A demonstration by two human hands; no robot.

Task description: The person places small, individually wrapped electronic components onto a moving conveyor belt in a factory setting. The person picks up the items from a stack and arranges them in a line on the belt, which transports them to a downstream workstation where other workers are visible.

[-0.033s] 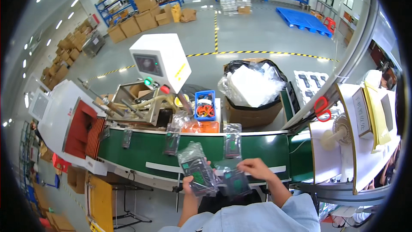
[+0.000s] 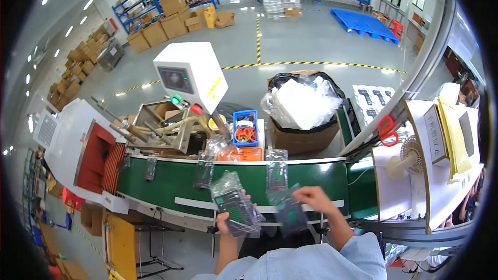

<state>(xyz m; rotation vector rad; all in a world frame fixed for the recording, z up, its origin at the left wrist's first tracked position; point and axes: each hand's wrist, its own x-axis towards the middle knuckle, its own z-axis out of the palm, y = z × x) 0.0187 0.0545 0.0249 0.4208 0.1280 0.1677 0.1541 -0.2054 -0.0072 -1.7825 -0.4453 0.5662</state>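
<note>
In front of my body, my left hand point(image 2: 223, 222) grips a flat black package point(image 2: 236, 212) with green print in a clear plastic bag. There may be more than one in that grip; overlapping plastic makes it hard to tell. My right hand point(image 2: 313, 198) pinches the upper corner of another bagged dark package point(image 2: 289, 217), which hangs tilted just right of the first and is slightly blurred. Across the green conveyor belt point(image 2: 171, 177) lie similar bagged packages: one straight ahead point(image 2: 277, 170), one further left point(image 2: 203, 172) and a small one point(image 2: 150, 169) near the machine.
A white machine with a red opening point(image 2: 96, 158) stands at the belt's left end. Behind the belt are a white control box point(image 2: 194, 75), a blue bin point(image 2: 245, 128) and a carton point(image 2: 303, 142) stuffed with plastic. Right are red scissors point(image 2: 387, 130) and a small fan point(image 2: 411, 155).
My right hand has shifted slightly right and up, carrying its bagged package away from the one in my left hand. The left hand keeps its grip.
</note>
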